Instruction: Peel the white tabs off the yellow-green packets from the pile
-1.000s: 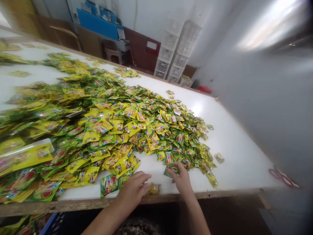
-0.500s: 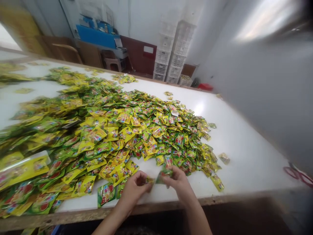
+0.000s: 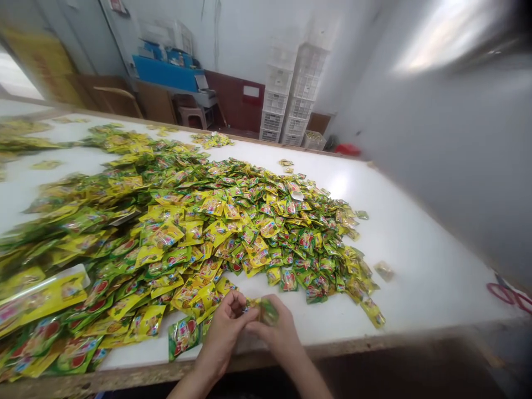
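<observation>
Close together over the table's near edge, both hands pinch small printed sachets. My left hand (image 3: 220, 335) is closed on a yellow sachet (image 3: 251, 305), mostly covered by its fingers. In my right hand (image 3: 281, 331) a green sachet (image 3: 269, 312) is gripped between thumb and fingers, blurred by motion. The two sachets meet or overlap; where one ends I cannot make out. Beyond the hands spreads a big heap of yellow and green sachets (image 3: 233, 221). A single green sachet (image 3: 183, 336) lies flat just left of my left hand.
The white table (image 3: 419, 244) has a worn wooden edge. Red-handled scissors (image 3: 505, 295) lie at the far right. A larger yellow pouch (image 3: 45, 299) rests on the heap at left. Stacked white crates (image 3: 275, 102) and a blue desk (image 3: 166, 72) stand behind the table.
My right hand has moved left, bringing its green sachet against the yellow one in my left hand. The view has tilted slightly upward.
</observation>
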Demonstrator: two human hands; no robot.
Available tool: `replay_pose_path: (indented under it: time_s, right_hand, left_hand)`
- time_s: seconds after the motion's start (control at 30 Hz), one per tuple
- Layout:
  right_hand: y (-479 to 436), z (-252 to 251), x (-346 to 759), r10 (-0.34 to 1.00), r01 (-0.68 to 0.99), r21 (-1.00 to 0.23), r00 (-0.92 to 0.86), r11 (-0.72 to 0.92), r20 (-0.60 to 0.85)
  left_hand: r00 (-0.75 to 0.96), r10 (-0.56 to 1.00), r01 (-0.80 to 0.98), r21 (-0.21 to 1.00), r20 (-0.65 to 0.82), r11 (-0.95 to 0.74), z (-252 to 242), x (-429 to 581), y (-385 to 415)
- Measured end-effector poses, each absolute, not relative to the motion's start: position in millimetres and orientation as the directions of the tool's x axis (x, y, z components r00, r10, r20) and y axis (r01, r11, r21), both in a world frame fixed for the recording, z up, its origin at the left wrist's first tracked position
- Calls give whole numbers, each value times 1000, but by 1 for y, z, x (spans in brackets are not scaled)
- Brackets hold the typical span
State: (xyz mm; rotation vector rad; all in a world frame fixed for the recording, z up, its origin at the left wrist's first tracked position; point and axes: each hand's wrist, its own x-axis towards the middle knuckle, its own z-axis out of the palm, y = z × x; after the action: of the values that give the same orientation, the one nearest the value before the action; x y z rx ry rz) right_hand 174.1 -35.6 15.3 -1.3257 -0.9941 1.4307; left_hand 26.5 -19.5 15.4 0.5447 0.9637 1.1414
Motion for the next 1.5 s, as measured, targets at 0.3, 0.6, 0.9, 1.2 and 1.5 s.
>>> replay_pose_path:
  time_s: [0.3, 0.6, 0.9, 1.2, 1.5]
  right_hand:
    - [-35, 34, 164, 969, -173, -954, -55, -247, -241]
    - [-46, 25, 166, 920, -284, -885, 24, -370, -392]
    - [-30, 31, 173, 969, -7, -978, 134, -208, -207]
    - [-20, 28, 190, 936, -220, -934, 150, -283, -319]
    - [-23, 25, 172, 964, 143, -958, 126, -250, -233]
  left_hand:
    - [302, 880, -607, 638, -366, 474, 20, 13, -18]
    - [176, 938, -356, 869, -299, 344, 24, 24, -27]
    - [218, 919, -258, 888, -329, 380, 19, 31, -26]
    - [141, 901, -373, 821, -411, 432, 12, 27, -20]
    - [190, 908, -373, 828, -373, 418, 13, 29, -22]
